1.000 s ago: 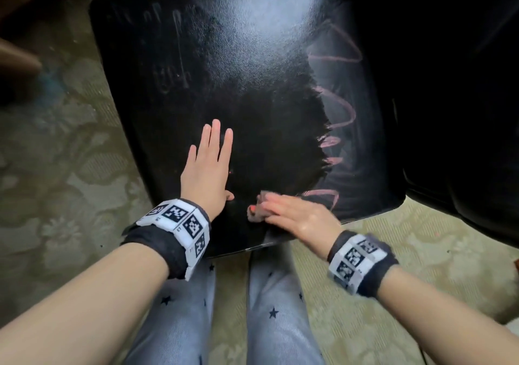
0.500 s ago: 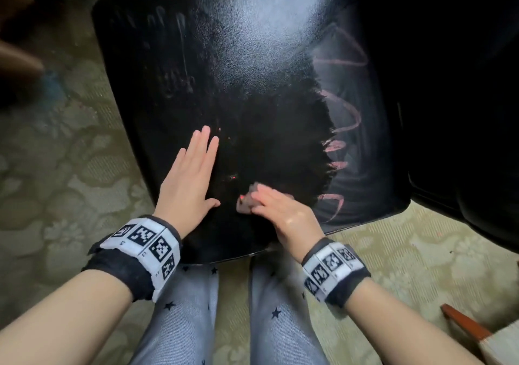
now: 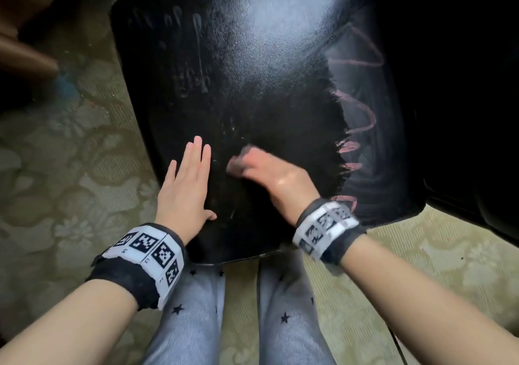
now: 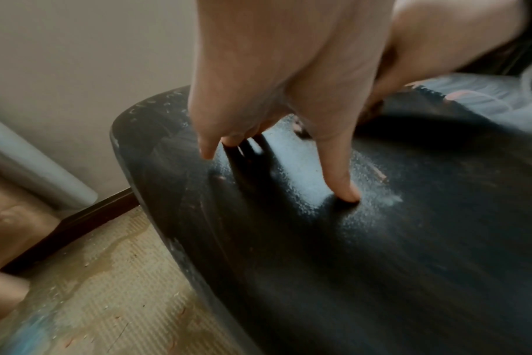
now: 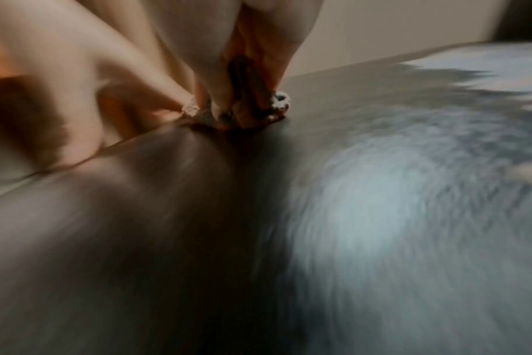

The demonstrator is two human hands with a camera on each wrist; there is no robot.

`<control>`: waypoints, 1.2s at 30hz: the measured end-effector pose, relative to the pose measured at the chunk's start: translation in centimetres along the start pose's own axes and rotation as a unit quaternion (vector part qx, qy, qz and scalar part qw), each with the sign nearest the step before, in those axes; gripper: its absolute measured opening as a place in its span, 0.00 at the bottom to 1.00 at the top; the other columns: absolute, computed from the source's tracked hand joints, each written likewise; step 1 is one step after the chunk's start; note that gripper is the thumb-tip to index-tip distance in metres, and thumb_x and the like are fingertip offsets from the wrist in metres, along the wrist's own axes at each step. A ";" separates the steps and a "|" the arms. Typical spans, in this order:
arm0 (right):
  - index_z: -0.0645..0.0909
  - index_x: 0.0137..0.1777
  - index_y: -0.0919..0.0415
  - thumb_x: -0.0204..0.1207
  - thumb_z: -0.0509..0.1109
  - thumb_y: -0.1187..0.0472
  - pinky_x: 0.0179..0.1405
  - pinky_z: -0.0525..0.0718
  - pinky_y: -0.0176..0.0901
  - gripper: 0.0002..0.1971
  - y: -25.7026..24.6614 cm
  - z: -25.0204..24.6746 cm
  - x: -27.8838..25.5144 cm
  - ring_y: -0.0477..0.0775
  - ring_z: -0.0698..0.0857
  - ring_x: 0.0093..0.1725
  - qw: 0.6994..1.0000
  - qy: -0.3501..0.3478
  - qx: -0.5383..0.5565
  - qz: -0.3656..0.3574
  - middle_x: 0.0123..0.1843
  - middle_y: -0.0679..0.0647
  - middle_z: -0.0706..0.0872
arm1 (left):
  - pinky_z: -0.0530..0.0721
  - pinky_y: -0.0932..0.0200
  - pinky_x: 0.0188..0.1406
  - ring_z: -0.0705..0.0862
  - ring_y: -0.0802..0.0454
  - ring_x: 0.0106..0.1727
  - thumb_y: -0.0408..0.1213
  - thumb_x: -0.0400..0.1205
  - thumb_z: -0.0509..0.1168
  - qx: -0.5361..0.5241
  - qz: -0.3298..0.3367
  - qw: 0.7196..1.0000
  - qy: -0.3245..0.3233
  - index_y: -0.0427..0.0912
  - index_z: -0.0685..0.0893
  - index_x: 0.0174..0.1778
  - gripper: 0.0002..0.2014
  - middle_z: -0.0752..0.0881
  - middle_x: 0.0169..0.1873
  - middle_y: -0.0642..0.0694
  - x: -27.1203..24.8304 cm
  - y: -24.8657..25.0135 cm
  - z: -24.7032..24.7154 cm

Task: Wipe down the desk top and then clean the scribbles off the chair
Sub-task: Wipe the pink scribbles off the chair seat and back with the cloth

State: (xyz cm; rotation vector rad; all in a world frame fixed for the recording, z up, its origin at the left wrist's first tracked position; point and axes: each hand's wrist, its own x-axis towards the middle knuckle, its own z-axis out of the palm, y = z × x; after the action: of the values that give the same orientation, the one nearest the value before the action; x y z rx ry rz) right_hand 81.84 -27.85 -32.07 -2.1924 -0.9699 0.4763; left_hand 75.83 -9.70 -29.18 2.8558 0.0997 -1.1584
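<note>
**Chair seat: scrubbing in progress**

Head: wad [image 3: 237, 162] grasped in right grip [image 3: 269, 173], shifted upward from front edge; pink scribbles [image 3: 355, 128] remain right of it.
Left wrist: left grip [image 4: 277, 100] released, flat on chair [image 4: 380, 252].
Right wrist: blurred; wad pinched.

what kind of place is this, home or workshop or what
Probably a room in a home. A glossy black chair seat marked with pink scribbles stands on a pale green floral-patterned floor covering, and the left wrist view shows a plain beige wall with a dark wooden baseboard.
</note>
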 end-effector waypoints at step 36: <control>0.82 0.61 0.73 0.86 0.46 0.65 0.75 0.69 0.50 0.23 0.7 -0.4 -13.8 0.60 0.76 0.70 0.975 0.078 0.052 0.203 0.66 0.68 0.81 | 0.49 0.48 0.81 0.35 0.46 0.83 0.49 0.68 0.77 -0.007 0.113 0.993 0.033 0.53 0.35 0.82 0.60 0.32 0.81 0.44 2.3 7.8 -1.8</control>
State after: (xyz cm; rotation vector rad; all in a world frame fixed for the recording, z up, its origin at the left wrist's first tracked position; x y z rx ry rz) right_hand 73.44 -38.76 -31.53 -2.2955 -0.4008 0.5182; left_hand 79.37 -17.25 -29.22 2.8025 -0.2076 -1.0142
